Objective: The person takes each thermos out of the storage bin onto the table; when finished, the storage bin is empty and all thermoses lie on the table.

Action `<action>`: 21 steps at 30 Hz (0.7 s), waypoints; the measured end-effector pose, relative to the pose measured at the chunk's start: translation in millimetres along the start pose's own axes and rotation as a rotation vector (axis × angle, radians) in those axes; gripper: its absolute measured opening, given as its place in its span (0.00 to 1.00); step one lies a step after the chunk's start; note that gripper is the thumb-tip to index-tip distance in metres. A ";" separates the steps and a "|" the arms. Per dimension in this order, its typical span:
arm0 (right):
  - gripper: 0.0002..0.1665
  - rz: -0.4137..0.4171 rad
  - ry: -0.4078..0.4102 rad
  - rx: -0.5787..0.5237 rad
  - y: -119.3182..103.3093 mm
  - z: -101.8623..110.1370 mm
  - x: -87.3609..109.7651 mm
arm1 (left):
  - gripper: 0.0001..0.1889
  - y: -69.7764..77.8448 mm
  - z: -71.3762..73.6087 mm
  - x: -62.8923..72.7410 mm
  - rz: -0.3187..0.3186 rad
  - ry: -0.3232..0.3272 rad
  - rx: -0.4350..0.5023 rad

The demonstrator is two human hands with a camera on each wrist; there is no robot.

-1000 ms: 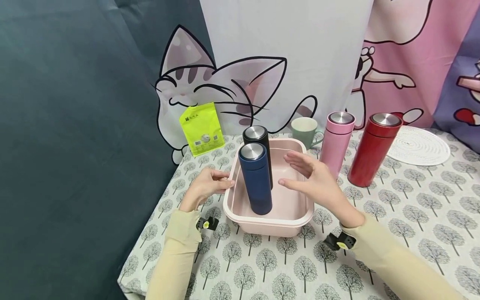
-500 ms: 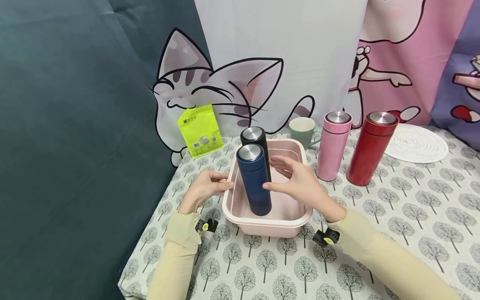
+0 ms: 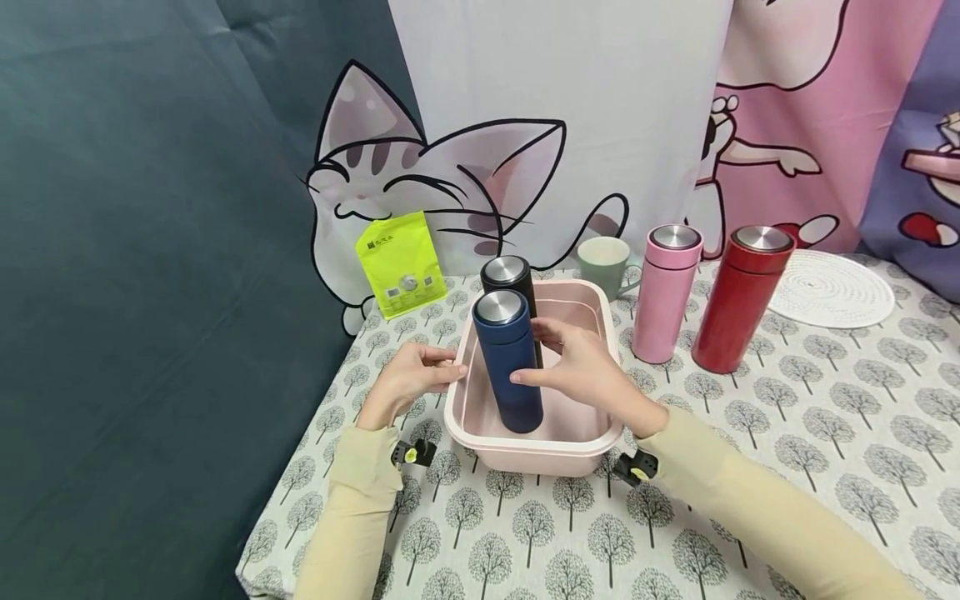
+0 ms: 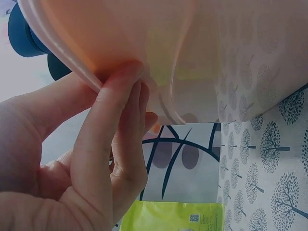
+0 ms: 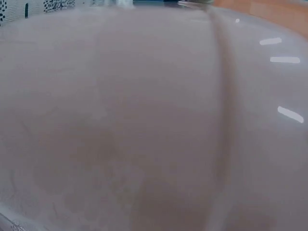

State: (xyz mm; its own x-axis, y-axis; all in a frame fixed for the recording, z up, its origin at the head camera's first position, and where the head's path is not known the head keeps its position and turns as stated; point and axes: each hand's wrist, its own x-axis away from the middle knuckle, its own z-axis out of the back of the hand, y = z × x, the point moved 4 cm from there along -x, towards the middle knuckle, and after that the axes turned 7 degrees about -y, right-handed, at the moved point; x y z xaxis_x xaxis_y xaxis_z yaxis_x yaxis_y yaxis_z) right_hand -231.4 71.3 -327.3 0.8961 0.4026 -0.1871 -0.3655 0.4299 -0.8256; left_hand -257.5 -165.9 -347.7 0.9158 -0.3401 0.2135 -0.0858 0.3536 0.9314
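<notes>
A navy blue thermos (image 3: pixel 510 367) with a silver lid stands leaning a little in a pale pink plastic basin (image 3: pixel 536 446). Behind it, partly hidden, is a black thermos (image 3: pixel 506 268). In the head view my right hand (image 3: pixel 581 367) reaches over the basin and grips the navy thermos, thumb across its front and fingers round behind, partly out of sight. My left hand (image 3: pixel 408 375) pinches the basin's left rim; the left wrist view shows thumb and fingers on either side of that rim (image 4: pixel 89 79). Only the basin's blurred outer wall (image 5: pixel 144 106) fills most of the right wrist view.
To the right of the basin stand a pink thermos (image 3: pixel 665 296) and a red thermos (image 3: pixel 738 304). A green mug (image 3: pixel 602 265) sits behind the basin. A yellow-green pouch (image 3: pixel 401 262) leans at the back left, and a round white mat (image 3: pixel 832 287) lies back right.
My right hand has moved left over the basin, from beside the navy thermos to round it. The left hand keeps its pinch on the rim, and the thermoses stand where they were.
</notes>
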 end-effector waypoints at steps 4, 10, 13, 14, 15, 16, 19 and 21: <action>0.47 -0.004 -0.006 0.027 -1.1 -3.2 -1.3 | 0.21 0.2 -1.3 -0.5 -0.012 -0.012 0.001; 0.44 0.014 -0.014 0.100 -3.6 -8.0 -4.9 | 0.21 2.1 -0.5 0.0 -0.008 -0.007 0.001; 0.41 0.028 -0.004 0.143 -5.2 -9.6 -6.2 | 0.22 2.9 -0.1 0.7 -0.007 -0.008 -0.010; 0.40 0.029 -0.001 0.156 -5.3 -10.5 -6.4 | 0.21 2.7 -0.1 0.8 -0.004 -0.006 -0.008; 0.39 0.029 -0.001 0.163 -5.3 -11.3 -6.3 | 0.21 2.6 0.0 0.9 -0.006 -0.008 -0.009; 0.39 0.029 -0.005 0.162 -5.2 -12.4 -6.2 | 0.21 2.2 0.2 1.2 -0.006 -0.009 -0.008; 0.39 0.021 -0.018 0.135 -4.3 -15.2 -5.4 | 0.20 1.1 0.3 1.7 -0.005 -0.011 0.003; 0.39 0.012 -0.023 0.108 -3.7 -16.3 -4.6 | 0.20 0.7 0.1 2.1 -0.006 -0.010 0.004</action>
State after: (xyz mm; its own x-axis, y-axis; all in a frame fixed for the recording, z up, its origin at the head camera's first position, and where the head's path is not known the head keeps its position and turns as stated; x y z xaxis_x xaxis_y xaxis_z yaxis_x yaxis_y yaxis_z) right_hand -230.1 54.7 -332.1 0.8857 0.4265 -0.1832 -0.4025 0.5089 -0.7610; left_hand -255.7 -166.5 -346.5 0.9122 -0.3513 0.2111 -0.0822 0.3478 0.9340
